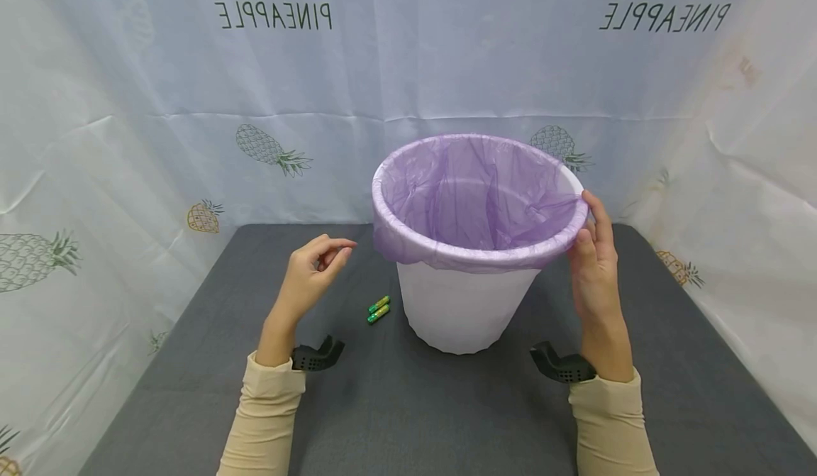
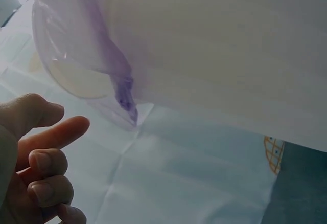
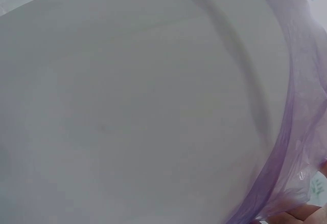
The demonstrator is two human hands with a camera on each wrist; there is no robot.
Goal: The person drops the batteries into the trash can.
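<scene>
A white trash bin (image 1: 469, 309) stands upright, lined with a translucent purple trash bag (image 1: 469, 199) whose edge folds over the rim. At the bin's right side my right hand (image 1: 596, 263) pinches the bag's edge at the rim, index fingertip on top and thumb lower on the outside. A short stretch of white rim shows bare just behind that fingertip. My left hand (image 1: 315, 270) hovers to the left of the bin, fingers loosely curled and holding nothing. In the left wrist view, a bunched purple fold of the bag (image 2: 122, 88) hangs beyond the fingertips.
Two small green-and-yellow batteries (image 1: 379, 309) lie side by side on the dark grey table (image 1: 408, 419), just left of the bin's base. A pale curtain (image 1: 357, 72) printed with pineapples hangs behind the table and along both sides.
</scene>
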